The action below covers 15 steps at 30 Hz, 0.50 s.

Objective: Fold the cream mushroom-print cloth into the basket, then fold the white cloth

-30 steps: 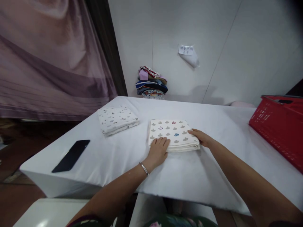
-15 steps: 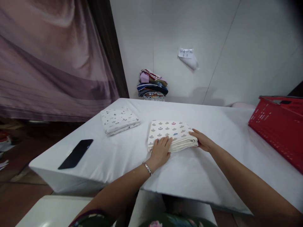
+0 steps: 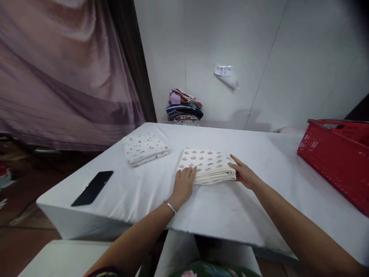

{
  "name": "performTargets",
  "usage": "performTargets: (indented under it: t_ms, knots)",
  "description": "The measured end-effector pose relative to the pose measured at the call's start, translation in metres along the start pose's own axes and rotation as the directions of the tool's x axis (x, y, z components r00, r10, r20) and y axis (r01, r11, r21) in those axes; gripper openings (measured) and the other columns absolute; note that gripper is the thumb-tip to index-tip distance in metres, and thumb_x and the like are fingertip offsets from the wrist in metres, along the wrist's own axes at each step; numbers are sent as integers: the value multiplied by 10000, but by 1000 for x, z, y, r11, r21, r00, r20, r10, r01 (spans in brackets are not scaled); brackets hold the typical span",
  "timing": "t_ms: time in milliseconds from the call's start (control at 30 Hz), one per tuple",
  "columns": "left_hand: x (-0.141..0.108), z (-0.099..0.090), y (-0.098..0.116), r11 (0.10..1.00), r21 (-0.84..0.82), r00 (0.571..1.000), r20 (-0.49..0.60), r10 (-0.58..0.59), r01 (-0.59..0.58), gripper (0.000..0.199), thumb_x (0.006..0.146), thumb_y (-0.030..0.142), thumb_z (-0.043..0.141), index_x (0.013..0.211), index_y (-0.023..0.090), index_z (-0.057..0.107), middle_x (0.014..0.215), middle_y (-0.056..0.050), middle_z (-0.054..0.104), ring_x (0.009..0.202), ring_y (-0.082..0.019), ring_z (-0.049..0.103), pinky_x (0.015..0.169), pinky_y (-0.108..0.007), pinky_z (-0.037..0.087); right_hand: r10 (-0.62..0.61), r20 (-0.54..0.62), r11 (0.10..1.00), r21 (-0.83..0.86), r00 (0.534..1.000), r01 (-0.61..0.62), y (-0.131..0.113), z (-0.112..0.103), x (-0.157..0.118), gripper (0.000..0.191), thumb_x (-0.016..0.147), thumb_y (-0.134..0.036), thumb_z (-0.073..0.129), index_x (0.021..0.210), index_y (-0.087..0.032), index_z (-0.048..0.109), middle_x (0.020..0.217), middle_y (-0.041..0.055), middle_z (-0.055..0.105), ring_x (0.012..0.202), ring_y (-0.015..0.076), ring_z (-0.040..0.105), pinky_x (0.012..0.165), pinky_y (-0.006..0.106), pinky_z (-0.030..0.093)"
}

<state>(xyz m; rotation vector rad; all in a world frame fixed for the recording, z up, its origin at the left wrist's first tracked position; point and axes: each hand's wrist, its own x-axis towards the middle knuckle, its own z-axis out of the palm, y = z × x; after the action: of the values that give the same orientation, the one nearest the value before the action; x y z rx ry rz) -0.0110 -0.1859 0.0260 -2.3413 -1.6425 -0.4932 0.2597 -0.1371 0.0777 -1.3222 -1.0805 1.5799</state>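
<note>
A folded white cloth (image 3: 206, 159) printed with grey, red and blue shapes lies in the middle of the table, its layered edge facing me. My left hand (image 3: 184, 184) rests on its near left corner, fingers stretched out flat on top. At the right side, my right hand (image 3: 244, 174) grips the edge of the cloth, with some fingers at the side and partly hidden beneath. Another folded white cloth (image 3: 145, 148), patterned with small dark figures, sits to the left, apart from both hands.
A black phone (image 3: 92, 188) lies near the table's left edge. On the right stands a red plastic basket (image 3: 334, 161). Several folded fabrics (image 3: 185, 107) are stacked behind the white-covered table (image 3: 230, 215), against the wall. A pink curtain (image 3: 63, 77) hangs at left.
My left hand has slid left to the cloth's near left corner. The right hand has shifted on the right edge, its index finger now raised apart from the thumb. The view has turned slightly.
</note>
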Motion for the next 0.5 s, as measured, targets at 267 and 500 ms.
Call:
performTargets:
  t_ms: [267, 500]
  knots:
    - [2, -28, -15, 998, -62, 999, -30, 29, -31, 571, 739, 54, 437, 1299, 167, 443, 1259, -94, 538, 1204, -222, 432, 1087, -425, 216, -62, -52, 998, 24, 997, 64, -4, -11, -9, 368, 770, -332, 626, 1124, -235, 606, 893, 39, 672, 661, 140, 601, 561, 260, 508]
    - [24, -93, 23, 877, -480, 999, -26, -34, 18, 622, 713, 135, 502, 1328, 190, 420, 1267, -56, 546, 1120, -217, 504, 968, -353, 400, -151, -204, 988, -64, 967, 141, -71, -54, -31, 318, 873, -452, 440, 877, -200, 634, 738, 67, 646, 569, 140, 554, 465, 222, 438]
